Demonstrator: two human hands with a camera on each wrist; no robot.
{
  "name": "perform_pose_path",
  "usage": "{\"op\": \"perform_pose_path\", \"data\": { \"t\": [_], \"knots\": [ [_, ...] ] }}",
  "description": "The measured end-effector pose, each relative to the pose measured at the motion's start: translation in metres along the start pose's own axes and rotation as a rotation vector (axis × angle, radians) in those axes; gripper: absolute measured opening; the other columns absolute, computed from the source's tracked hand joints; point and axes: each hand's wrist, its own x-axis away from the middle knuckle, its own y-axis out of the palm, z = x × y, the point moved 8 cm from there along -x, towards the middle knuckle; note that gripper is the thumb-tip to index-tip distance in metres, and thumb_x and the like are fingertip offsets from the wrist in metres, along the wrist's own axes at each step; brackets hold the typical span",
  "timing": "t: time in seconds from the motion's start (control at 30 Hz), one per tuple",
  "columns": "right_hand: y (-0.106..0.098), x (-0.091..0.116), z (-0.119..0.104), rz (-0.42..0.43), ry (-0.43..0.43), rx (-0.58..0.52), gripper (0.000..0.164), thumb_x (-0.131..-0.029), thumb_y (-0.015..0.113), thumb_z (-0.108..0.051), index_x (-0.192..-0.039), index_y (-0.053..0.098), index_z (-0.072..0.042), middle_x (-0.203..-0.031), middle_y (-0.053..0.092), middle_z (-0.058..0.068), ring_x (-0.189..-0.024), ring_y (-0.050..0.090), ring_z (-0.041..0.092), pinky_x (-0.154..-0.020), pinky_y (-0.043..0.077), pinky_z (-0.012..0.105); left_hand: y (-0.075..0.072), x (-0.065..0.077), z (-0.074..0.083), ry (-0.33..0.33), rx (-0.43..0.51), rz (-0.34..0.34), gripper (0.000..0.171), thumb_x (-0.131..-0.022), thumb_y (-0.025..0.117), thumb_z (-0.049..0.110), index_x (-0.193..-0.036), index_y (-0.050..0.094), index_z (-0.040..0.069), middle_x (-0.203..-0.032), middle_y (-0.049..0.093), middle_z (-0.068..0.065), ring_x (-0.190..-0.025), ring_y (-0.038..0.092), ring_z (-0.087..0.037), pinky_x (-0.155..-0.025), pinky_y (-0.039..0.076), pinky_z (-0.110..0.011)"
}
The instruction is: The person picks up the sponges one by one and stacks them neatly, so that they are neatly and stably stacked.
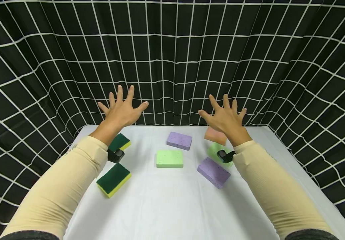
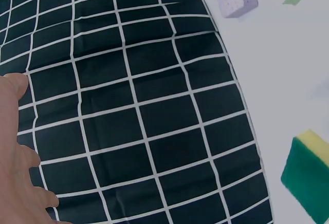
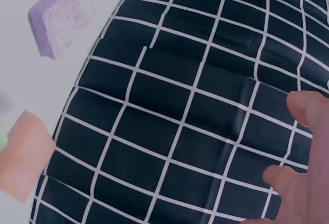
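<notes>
Dark bands (image 1: 28, 235) and long cream sleeves (image 1: 49, 186) lay nearest the head camera, reaching forward from both lower corners over a white surface (image 1: 166, 206). Black fabric (image 1: 175, 60) with a white grid hung in folds behind and at both sides. Small black wrist cameras (image 1: 118, 156) got in the way: the left wrist and its camera partly covered the far green-and-yellow sponge (image 1: 120, 142), while the right camera hid part of a pale green sponge (image 1: 212, 151). The near green-and-yellow sponge (image 1: 114, 180) lay beside the left sleeve, dark layer up. Midway across sat a light green block (image 1: 169, 159) and, beyond it, the far purple sponge (image 1: 179, 140) — both rectangular. Over to the right, the near purple sponge (image 1: 213, 172) lay aslant, and an orange sponge (image 1: 214, 136) sat partly behind the right hand (image 1: 226, 118). It and the left hand (image 1: 121, 111) were raised in the air, fingers straight and spread wide.

From the left wrist, fingertips showed spaced apart against the gridded fabric; pitted purple and green-and-yellow sponges lay at the right, well apart from them.

From the right wrist, extended fingertips showed at the right edge — the orange sponge and a porous purple one lay across at the left.
</notes>
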Motion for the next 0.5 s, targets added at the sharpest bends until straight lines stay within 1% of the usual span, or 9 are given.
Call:
{"op": "perform_pose_path", "data": {
  "t": [0.1, 0.23, 0.37, 0.5],
  "knots": [
    [0.001, 0.001, 0.001, -0.002, -0.001, 0.006, 0.091, -0.081, 0.024, -0.085, -0.155, 0.004, -0.037, -0.157, -0.006, 0.022, -0.137, -0.01, 0.054, -0.095, -0.012, 0.076, 0.002, 0.002, 0.002, 0.011, 0.022, 0.019, 0.094, -0.083, 0.026, 0.083, -0.155, -0.006, 0.031, -0.158, -0.017, -0.011, -0.139, -0.018, -0.043, -0.094, -0.022, -0.071],
    [0.002, 0.002, 0.002, -0.003, -0.003, 0.004, 0.091, -0.081, 0.025, -0.084, -0.156, 0.005, -0.035, -0.157, -0.007, 0.022, -0.136, -0.01, 0.054, -0.095, -0.012, 0.076, 0.004, 0.005, 0.005, 0.032, 0.051, 0.051, 0.093, -0.083, 0.028, 0.082, -0.155, -0.005, 0.032, -0.158, -0.015, -0.01, -0.14, -0.014, -0.042, -0.097, -0.019, -0.07],
    [0.004, 0.002, 0.002, -0.002, -0.005, 0.002, 0.092, -0.081, 0.025, -0.085, -0.155, 0.005, -0.035, -0.158, -0.007, 0.021, -0.136, -0.009, 0.054, -0.095, -0.012, 0.076, 0.006, 0.008, 0.009, 0.055, 0.071, 0.094, 0.094, -0.084, 0.033, 0.08, -0.156, 0.001, 0.029, -0.159, -0.01, -0.01, -0.142, -0.007, -0.041, -0.099, -0.014, -0.071],
    [0.004, 0.003, 0.004, 0.003, -0.003, 0.008, 0.092, -0.08, 0.025, -0.085, -0.155, 0.004, -0.036, -0.158, -0.007, 0.021, -0.137, -0.008, 0.054, -0.095, -0.011, 0.076, 0.009, 0.011, 0.011, 0.066, 0.077, 0.121, 0.095, -0.084, 0.035, 0.079, -0.157, 0.005, 0.026, -0.16, -0.005, -0.012, -0.142, -0.003, -0.041, -0.101, -0.01, -0.071]
  ]
}}
